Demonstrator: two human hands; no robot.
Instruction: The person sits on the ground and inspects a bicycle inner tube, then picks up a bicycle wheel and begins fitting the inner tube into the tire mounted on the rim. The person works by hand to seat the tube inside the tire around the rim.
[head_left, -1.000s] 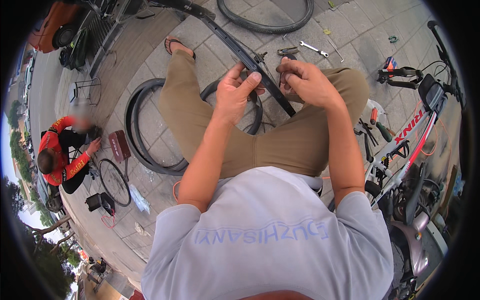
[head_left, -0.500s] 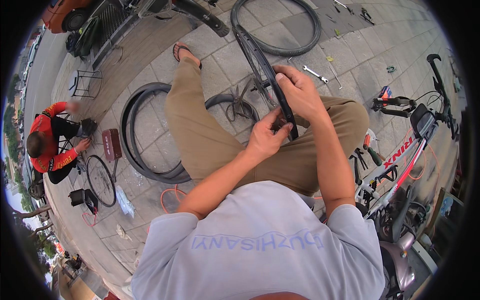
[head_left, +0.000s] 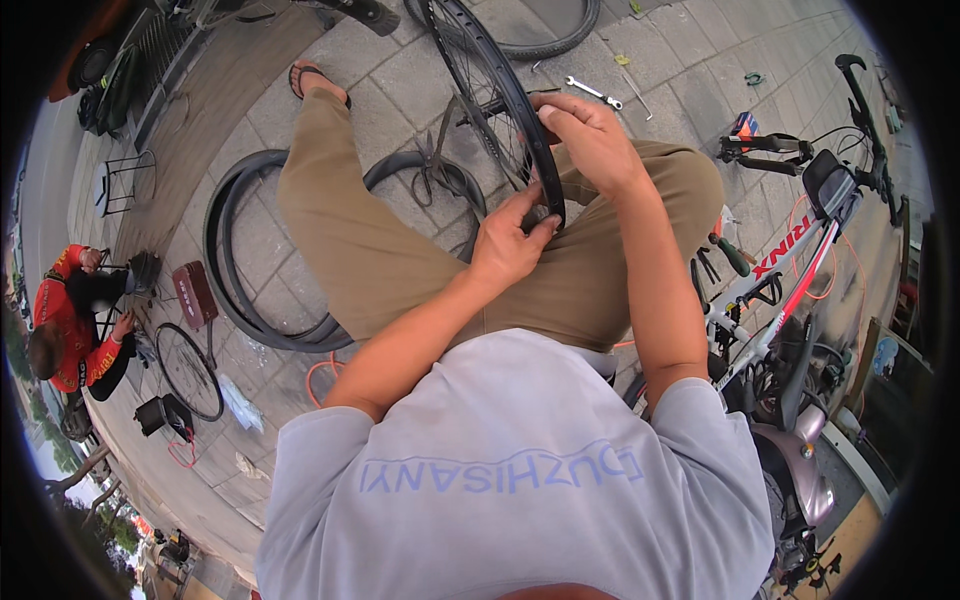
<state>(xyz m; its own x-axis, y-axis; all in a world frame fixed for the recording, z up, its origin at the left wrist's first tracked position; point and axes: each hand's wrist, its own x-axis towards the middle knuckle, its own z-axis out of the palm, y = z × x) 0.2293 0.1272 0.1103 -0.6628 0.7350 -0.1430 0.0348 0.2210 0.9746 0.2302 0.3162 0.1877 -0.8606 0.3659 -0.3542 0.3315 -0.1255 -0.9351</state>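
A black spoked bicycle wheel without a tyre stands tilted between my legs, its rim slanting from the upper edge of the picture down to my lap. My left hand is closed on the lower end of the rim, thumb and fingers pinching its edge. Higher up, my right hand curls against the rim's right side, fingers bent and thumb pressed near them; whether it pinches something small there is hidden. Beyond the wheel, dark scissors-like shears lie across a black inner tube on the paving.
Black tyres lie left of my leg, another tyre at the far side. A wrench and hex key lie beyond my right knee. A white-red bicycle lies at right. Far left, a person crouches by a wheel.
The whole view has shifted, so the scene sits farther left and higher. My left hand keeps its grip on the rim, while my right hand has moved slightly along its right side.
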